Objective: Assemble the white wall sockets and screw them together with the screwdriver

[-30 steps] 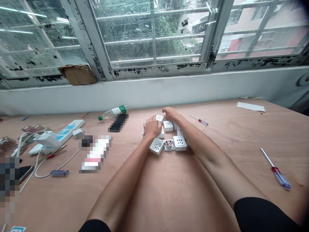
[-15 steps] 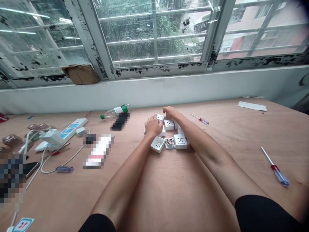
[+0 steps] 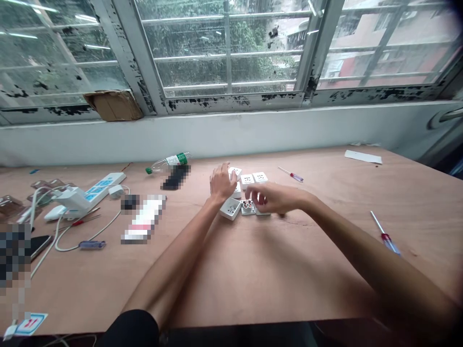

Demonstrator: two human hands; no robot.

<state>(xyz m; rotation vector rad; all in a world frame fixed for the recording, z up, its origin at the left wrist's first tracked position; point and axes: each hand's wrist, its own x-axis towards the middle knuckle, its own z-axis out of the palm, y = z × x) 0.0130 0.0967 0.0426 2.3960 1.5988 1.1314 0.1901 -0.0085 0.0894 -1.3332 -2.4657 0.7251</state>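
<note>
A cluster of square white wall sockets sits mid-table between my hands. My left hand (image 3: 222,183) rests at the cluster's left edge, fingers stretched out and apart, against a back-left socket (image 3: 236,171). Over the front right of the group is my right hand (image 3: 273,196), its fingers loosely bent and apart, nothing visible in them; it partly covers a socket (image 3: 263,212). Left of that lies an opened socket piece (image 3: 248,206) with small red-and-dark parts. A front-left socket (image 3: 230,208) sits turned at an angle. Two sockets, one (image 3: 247,181) beside another (image 3: 260,177), stand behind.
A small screwdriver (image 3: 291,174) lies behind right, a larger screwdriver (image 3: 385,235) farther right. To the left are a plastic bottle (image 3: 168,163), a power strip (image 3: 103,187) with cables and a loose screwdriver handle (image 3: 92,245). A white strip (image 3: 363,156) lies far right.
My right hand has come back from behind the cluster to its front right, uncovering the back sockets. My left hand has shifted slightly left with its fingers straighter. The view has also moved a little.
</note>
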